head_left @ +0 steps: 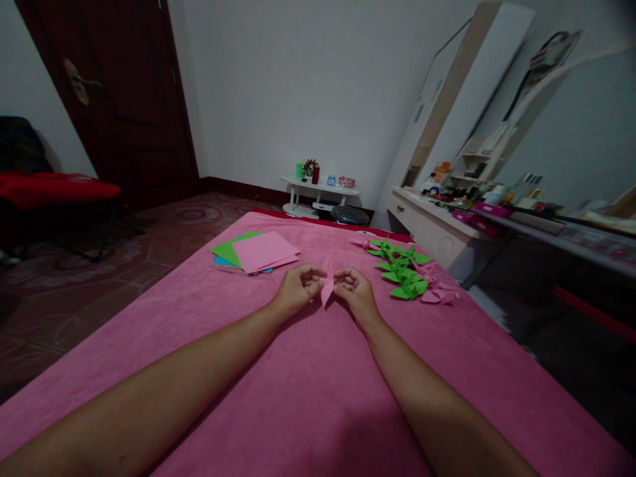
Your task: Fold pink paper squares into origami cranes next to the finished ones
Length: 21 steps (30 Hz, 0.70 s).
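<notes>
A folded piece of pink origami paper, narrow and diamond-shaped, stands between my hands over the middle of the pink cloth. My left hand pinches its left edge between thumb and fingers. On the opposite edge, my right hand grips it with curled fingers. Left of my hands lies a stack of square paper sheets, pink on top with green and blue beneath. To the right sits a cluster of folded paper cranes, several green and several pink.
The pink cloth covers the broad surface under my arms. Beyond its far edge stands a low white table with small items. A cluttered dressing table is at the right, a red-covered chair at the left, near a dark door.
</notes>
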{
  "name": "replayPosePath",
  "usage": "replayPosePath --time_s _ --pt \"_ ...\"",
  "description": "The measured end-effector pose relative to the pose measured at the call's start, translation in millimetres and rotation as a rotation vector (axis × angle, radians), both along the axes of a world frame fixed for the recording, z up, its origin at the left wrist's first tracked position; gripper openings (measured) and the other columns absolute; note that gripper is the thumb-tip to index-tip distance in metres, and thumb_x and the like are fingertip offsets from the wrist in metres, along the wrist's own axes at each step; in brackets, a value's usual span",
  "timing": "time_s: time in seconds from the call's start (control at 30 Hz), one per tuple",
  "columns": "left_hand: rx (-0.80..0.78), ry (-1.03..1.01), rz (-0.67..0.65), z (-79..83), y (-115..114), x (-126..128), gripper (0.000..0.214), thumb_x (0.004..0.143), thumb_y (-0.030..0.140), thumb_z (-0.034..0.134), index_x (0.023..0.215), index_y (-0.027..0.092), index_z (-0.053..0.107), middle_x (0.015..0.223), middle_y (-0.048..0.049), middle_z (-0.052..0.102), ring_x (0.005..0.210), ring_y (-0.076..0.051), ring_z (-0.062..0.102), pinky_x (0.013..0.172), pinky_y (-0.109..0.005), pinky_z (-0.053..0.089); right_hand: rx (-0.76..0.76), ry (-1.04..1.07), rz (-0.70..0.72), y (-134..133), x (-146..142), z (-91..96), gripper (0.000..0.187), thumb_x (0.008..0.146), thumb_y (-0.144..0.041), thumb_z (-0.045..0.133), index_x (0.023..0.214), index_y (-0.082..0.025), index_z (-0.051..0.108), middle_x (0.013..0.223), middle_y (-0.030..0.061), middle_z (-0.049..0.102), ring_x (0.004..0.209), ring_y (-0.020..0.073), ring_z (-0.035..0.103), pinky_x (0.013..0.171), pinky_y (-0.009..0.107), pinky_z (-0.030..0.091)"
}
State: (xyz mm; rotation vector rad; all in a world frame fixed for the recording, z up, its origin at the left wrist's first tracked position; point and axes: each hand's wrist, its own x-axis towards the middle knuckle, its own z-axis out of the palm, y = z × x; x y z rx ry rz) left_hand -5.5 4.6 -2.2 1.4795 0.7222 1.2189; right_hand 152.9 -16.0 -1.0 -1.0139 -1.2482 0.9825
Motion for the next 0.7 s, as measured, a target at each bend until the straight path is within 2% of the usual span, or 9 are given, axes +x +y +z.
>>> replayPosePath --time_s 0.13,0.23,0.37,0.57,0.7 --pt "0.05 -0.006 0.033 0.1 0.2 1.9 0.02 0.065 0.016 0.064 0.084 0.013 0.062 0.071 -0.0014 0.061 0.055 -0.009 0.055 0.051 -0.018 0.041 -0.08 0.059 0.069 0.0 2.4 -0.5 0.024 0.063 -0.029 0.067 0.083 -0.018 0.058 0.065 -0.002 0.058 0.055 0.0111 0.052 0.054 0.023 0.042" --pt "0.06 0.002 0.027 -0.2 -0.2 2.1 0.02 0.066 0.018 0.065 0.085 0.014 0.061 0.073 -0.0025 0.062 0.06 -0.01 0.057 0.054 -0.019 0.043 -0.091 0.043 0.136 0.2 3.1 -1.4 0.02 0.067 -0.034 0.066 0.074 -0.018 0.057 0.058 -0.0043 0.052 0.049 0.0093 0.047 0.051 0.022 0.038" --pt "0.04 -0.004 0.015 0.3 -1.8 0.3 0.024 0.067 0.023 0.067 0.088 0.014 0.059 0.072 -0.0019 0.061 0.055 -0.009 0.056 0.05 -0.018 0.043 -0.044 -0.012 0.087 1.2 3.2 -3.3 0.023 0.064 -0.034 0.071 0.065 -0.017 0.055 0.053 -0.0061 0.046 0.045 0.0071 0.039 0.046 0.02 0.031" --pt "-0.121 -0.087 -0.047 3.1 -3.4 -0.7 0.044 0.063 0.028 0.072 0.099 0.017 0.05 0.062 0.0011 0.063 0.045 -0.009 0.055 0.045 -0.018 0.042 -0.036 -0.031 0.034 1.5 3.0 -3.9 0.023 0.061 -0.035 0.072 0.065 -0.016 0.059 0.053 -0.0049 0.049 0.046 0.0078 0.038 0.045 0.021 0.028" --pt "-0.233 -0.146 -0.065 1.3 -1.7 0.4 0.039 0.057 0.027 0.077 0.087 0.012 0.058 0.065 -0.0022 0.066 0.051 -0.011 0.06 0.053 -0.021 0.048 -0.027 -0.027 0.017 0.1 2.1 -2.4 0.02 0.06 -0.032 0.072 0.062 -0.017 0.06 0.053 -0.0051 0.05 0.047 0.0081 0.038 0.046 0.022 0.028"
